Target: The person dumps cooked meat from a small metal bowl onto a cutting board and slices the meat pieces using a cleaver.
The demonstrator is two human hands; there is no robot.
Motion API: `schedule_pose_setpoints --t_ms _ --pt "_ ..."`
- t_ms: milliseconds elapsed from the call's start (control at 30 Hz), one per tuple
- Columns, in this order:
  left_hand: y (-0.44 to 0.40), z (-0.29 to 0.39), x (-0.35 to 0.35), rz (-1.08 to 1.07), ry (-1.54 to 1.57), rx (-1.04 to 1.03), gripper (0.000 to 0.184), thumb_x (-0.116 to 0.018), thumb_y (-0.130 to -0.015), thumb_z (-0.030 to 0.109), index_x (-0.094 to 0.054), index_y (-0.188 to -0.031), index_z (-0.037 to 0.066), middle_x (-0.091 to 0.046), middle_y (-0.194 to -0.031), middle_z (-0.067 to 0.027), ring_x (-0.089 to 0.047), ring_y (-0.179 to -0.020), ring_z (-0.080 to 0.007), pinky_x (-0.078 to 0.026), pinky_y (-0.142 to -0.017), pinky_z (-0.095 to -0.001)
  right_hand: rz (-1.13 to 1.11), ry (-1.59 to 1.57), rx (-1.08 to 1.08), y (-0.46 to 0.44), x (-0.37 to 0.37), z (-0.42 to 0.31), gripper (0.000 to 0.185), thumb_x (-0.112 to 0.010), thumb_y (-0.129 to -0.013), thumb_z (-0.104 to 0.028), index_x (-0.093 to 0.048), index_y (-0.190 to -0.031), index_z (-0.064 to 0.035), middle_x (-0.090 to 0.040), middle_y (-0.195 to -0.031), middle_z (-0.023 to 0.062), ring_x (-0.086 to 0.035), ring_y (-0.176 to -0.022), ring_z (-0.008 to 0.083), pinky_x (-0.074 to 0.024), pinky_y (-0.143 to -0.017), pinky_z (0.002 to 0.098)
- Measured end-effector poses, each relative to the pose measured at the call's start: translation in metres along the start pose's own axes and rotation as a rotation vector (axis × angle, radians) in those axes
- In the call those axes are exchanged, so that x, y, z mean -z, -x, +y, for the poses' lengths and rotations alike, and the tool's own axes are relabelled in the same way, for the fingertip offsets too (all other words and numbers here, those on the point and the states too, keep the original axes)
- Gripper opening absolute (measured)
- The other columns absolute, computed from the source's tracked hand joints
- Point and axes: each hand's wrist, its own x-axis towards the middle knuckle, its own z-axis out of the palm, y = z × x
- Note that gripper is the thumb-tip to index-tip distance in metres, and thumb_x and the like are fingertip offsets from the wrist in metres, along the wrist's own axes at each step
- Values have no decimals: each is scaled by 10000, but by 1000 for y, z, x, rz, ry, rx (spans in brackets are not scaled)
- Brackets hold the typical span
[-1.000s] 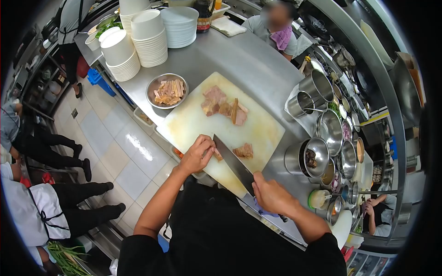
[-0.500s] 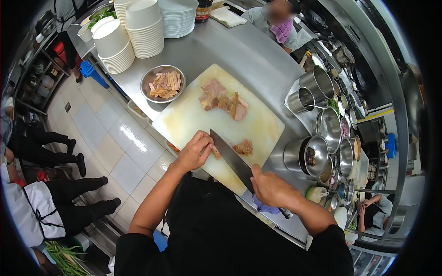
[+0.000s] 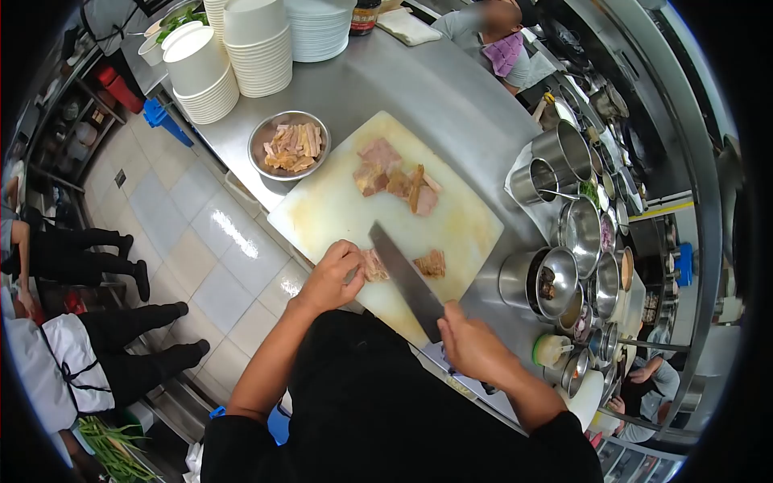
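Note:
My right hand (image 3: pixel 473 341) grips the handle of a cleaver (image 3: pixel 407 278), its broad blade slanting up and left over the white cutting board (image 3: pixel 318 211). My left hand (image 3: pixel 333 275) has its fingers curled in against a piece of cooked meat (image 3: pixel 374 266) left of the blade. On the blade's other side lies a small cut clump of meat (image 3: pixel 432 263). Larger meat slices (image 3: pixel 377 166) lie farther up the board. Beside the board's upper left corner, a steel bowl (image 3: pixel 255 159) holds many meat strips (image 3: pixel 291 146).
Stacked white bowls (image 3: pixel 258 60) and plates (image 3: pixel 318 32) stand at the counter's upper left. Steel pots (image 3: pixel 519 274) and bowls (image 3: pixel 580 233) crowd the right side. A co-worker (image 3: pixel 503 48) is across the counter; others (image 3: pixel 97 354) stand on the left.
My left hand has drawn slightly away from the blade, and more of the meat beside it shows. The cleaver stays in my right hand, at nearly the same slant.

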Motion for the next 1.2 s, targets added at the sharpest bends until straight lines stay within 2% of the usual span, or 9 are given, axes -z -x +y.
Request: schedule_pose_setpoints --t_ms 67,333,633,733,800,900,1033,1133,1200 --pt "3 -3 1 -6 10 19 165 -674 -804 -44 -641 -964 -17 -572 -1012 -147 -591 -985 -307 -496 -860 -359 190 -82 14 4 -4 15 230 -453 -1057 -222 -424 -1104 1 -636 -735 336 -617 -712 562 -464 -713 637" --pt "-14 14 2 -41 -67 -25 217 -681 -796 -6 -641 -1009 14 -587 -1100 -136 -570 -1062 -323 -472 -953 -394 201 -173 53 0 -24 47 235 -476 -1044 -229 -421 -1100 -8 -627 -735 337 -601 -725 572 -446 -709 646" --pt "-32 16 -18 -150 -119 5 410 -682 -805 36 -643 -1213 35 -598 -1202 -150 -551 -1155 -347 -453 -1025 -413 226 -191 64 11 -50 68 234 -473 -1038 -220 -429 -1104 0 -638 -755 340 -612 -746 570 -455 -714 642" --pt "-35 17 -17 -258 -205 -31 444 -696 -808 60 -631 -1246 24 -572 -1219 -168 -548 -1183 -351 -461 -1033 -403 216 -238 -36 14 -54 72 264 -479 -1046 -282 -437 -1131 -35 -627 -822 362 -597 -800 580 -456 -747 629" --pt "-35 26 -14 -291 -107 139 483 -713 -816 85 -606 -1284 30 -533 -1258 -171 -567 -1184 -331 -481 -1011 -396 237 -198 -37 16 -55 73 275 -467 -1049 -293 -442 -1141 -35 -626 -840 377 -596 -815 588 -462 -761 632" --pt "-30 28 -8 -248 -159 85 541 -725 -821 91 -572 -1338 49 -504 -1271 -161 -594 -1125 -289 -515 -943 -373 264 -188 25 14 -57 75 234 -459 -1043 -215 -427 -1083 13 -637 -756 349 -611 -748 570 -462 -714 629" --pt "-18 28 0 -306 -89 168 572 -726 -826 79 -543 -1366 47 -497 -1245 -139 -601 -1072 -240 -534 -876 -348 242 -209 11 13 -59 76 236 -456 -1044 -217 -429 -1087 13 -637 -768 354 -613 -762 568 -463 -725 628" --pt "-11 27 -2 -253 -108 154 509 -723 -848 66 -557 -1328 32 -517 -1190 -126 -611 -987 -209 -538 -781 -322 251 -189 8 12 -62 81 236 -460 -1044 -217 -429 -1091 12 -638 -780 355 -612 -768 567 -462 -727 626" --pt "-7 20 -8 -145 -90 178 378 -711 -881 54 -570 -1229 12 -558 -1068 -106 -622 -838 -169 -520 -692 -298 279 -178 52 13 -63 83 243 -462 -1044 -223 -428 -1098 11 -639 -765 346 -611 -750 565 -458 -718 629"
